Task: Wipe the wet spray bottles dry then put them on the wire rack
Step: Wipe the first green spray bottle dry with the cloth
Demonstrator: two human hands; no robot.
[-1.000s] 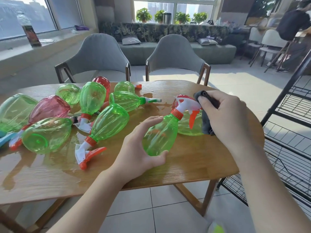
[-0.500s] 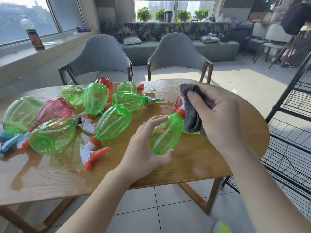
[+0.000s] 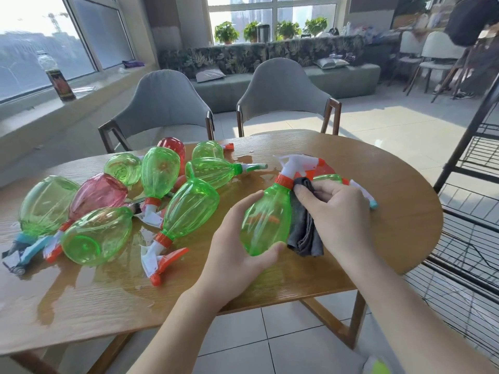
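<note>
My left hand (image 3: 237, 249) grips the base of a green spray bottle (image 3: 266, 217) with an orange collar and white trigger head, held tilted above the wooden table (image 3: 108, 300). My right hand (image 3: 340, 214) holds a dark grey cloth (image 3: 305, 228) pressed against the bottle's right side, below its neck. Several more green and red spray bottles (image 3: 189, 209) lie on the wet left half of the table. Another bottle (image 3: 361, 190) lies partly hidden behind my right hand. The black wire rack (image 3: 469, 211) stands at the right.
Puddles (image 3: 243, 159) lie on the tabletop among the bottles. Two grey chairs (image 3: 280, 95) stand at the table's far side. Beyond them is a sofa (image 3: 270, 74). A person stands at the far right.
My right hand has slid the cloth down from the trigger head to the bottle's body, uncovering the white head. My left hand has kept its grip on the base.
</note>
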